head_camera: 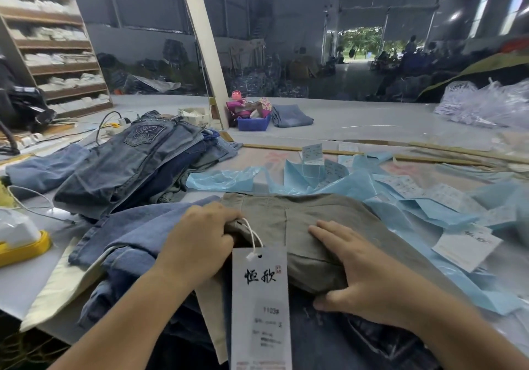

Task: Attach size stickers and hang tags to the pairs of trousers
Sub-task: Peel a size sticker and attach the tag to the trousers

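The olive trousers [309, 226] lie on the worktop [372, 129], waistband leftward. The left hand [197, 243] grips that end, fingers curled beside the tag [259, 306] string. The right hand [360, 278] presses flat, thumb tucked under the near edge.

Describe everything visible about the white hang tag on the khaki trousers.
The hang tag is a long white card, seemingly paper, hanging toward the camera off the near edge of the khaki trousers. Black brush-style characters and a small red seal sit near its top; smaller print below includes 1103. A white cord loops through its punched hole and runs up to the waistband gripped by the left hand.
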### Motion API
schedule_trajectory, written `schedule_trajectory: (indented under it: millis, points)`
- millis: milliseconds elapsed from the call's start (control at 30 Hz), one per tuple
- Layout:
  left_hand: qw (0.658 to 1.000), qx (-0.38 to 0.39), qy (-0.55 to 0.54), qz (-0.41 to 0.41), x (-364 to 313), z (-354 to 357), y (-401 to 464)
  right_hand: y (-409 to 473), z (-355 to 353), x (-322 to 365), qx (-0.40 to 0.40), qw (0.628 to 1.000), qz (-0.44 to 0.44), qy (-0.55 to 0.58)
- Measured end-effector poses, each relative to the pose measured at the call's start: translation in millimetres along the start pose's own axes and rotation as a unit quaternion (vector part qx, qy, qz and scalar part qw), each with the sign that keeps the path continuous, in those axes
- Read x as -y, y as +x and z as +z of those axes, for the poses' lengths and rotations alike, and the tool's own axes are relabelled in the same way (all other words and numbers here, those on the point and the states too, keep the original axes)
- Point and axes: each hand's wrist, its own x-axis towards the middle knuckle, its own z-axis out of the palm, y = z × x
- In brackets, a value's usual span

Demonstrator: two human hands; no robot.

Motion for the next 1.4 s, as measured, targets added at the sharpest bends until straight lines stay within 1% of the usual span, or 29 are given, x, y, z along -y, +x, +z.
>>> schedule_trajectory:
  millis: [67,133,233,300,333,400,500,533,600,667,700,733,767,800,833,867,900,933,967,1000,1033,1100,1133,1167,1200,1267,1300,1333,1400]
  points:
    - [0.998,-0.05,-0.047,0.004,-9,-6,2,-3,-1,2,-0.06,0.998,-0.012,0.003]
    - [0.993,-0.096,-0.058,0.039,-21,-12,5,-7,-5,1,-0.116,0.993,-0.009,-0.004]
    - [0.978,-0.173,-0.05,0.106,-36,-22,10,-15,-15,-5,-0.169,0.984,0.042,-0.027]
    - [0.973,-0.202,-0.031,0.108,-45,-26,14,-22,-22,-11,-0.177,0.979,0.093,-0.037]
    - [0.975,-0.2,-0.023,0.098,-48,-26,17,-25,-24,-14,-0.185,0.975,0.116,-0.04]
    - [0.985,-0.159,-0.005,0.066,-52,-25,21,-28,-27,-17,-0.22,0.964,0.136,-0.058]
    - [0.993,-0.094,0.07,0.03,-54,-24,24,-32,-33,-16,-0.301,0.945,0.105,-0.075]
    - [0.989,-0.091,0.108,0.034,-54,-24,25,-32,-36,-13,-0.32,0.939,0.098,-0.077]
    - [0.975,-0.119,0.175,0.061,-52,-24,28,-32,-39,-5,-0.341,0.933,0.078,-0.088]
    - [0.964,-0.161,0.199,0.068,-45,-23,32,-31,-39,6,-0.342,0.933,0.044,-0.098]
    - [0.961,-0.172,0.206,0.058,-40,-24,34,-31,-38,11,-0.33,0.938,0.023,-0.103]
    - [0.961,-0.165,0.215,0.048,-34,-24,35,-30,-36,14,-0.298,0.948,0.008,-0.112]
    - [0.963,-0.133,0.23,0.041,-27,-24,37,-30,-33,13,-0.239,0.963,0.004,-0.124]
    - [0.965,-0.075,0.25,0.033,-21,-23,37,-30,-30,11,-0.151,0.98,0.016,-0.128]
    - [0.965,-0.009,0.262,0.031,-15,-22,38,-30,-26,7,-0.058,0.989,0.037,-0.13]
    - [0.966,0.057,0.249,0.032,-10,-23,37,-31,-23,3,0.025,0.988,0.063,-0.139]
    - [0.968,0.122,0.22,0.024,-7,-27,36,-31,-20,-2,0.071,0.984,0.079,-0.143]
    - [0.968,0.17,0.183,0.016,-6,-31,36,-32,-19,-5,0.073,0.985,0.081,-0.134]
    - [0.969,0.199,0.147,0.014,-7,-36,36,-32,-18,-7,0.053,0.989,0.076,-0.116]
    - [0.971,0.208,0.116,0.016,-11,-41,36,-31,-19,-9,0.023,0.993,0.067,-0.095]
    - [0.977,0.193,0.082,0.025,-16,-45,36,-29,-21,-9,-0.012,0.995,0.063,-0.078]
    - [0.99,0.119,0.006,0.07,-36,-45,31,-27,-26,-7,-0.078,0.993,0.067,-0.066]
    - [0.991,0.087,-0.02,0.104,-49,-42,26,-25,-29,-6,-0.101,0.99,0.071,-0.065]
    - [0.987,0.079,-0.034,0.136,-62,-36,21,-24,-31,-5,-0.125,0.988,0.072,-0.061]
    - [0.983,0.095,-0.026,0.157,-75,-27,16,-23,-34,-2,-0.16,0.983,0.062,-0.058]
    - [0.97,0.137,0.076,0.183,-90,-3,13,-23,-43,4,-0.231,0.971,0.034,-0.051]
    - [0.965,0.122,0.129,0.191,-92,6,15,-23,-46,7,-0.258,0.965,0.022,-0.049]
    - [0.966,0.078,0.154,0.191,-92,11,19,-22,-49,10,-0.275,0.96,0.008,-0.053]
    - [0.972,-0.015,0.14,0.19,-89,9,28,-24,-50,14,-0.282,0.958,-0.012,-0.058]
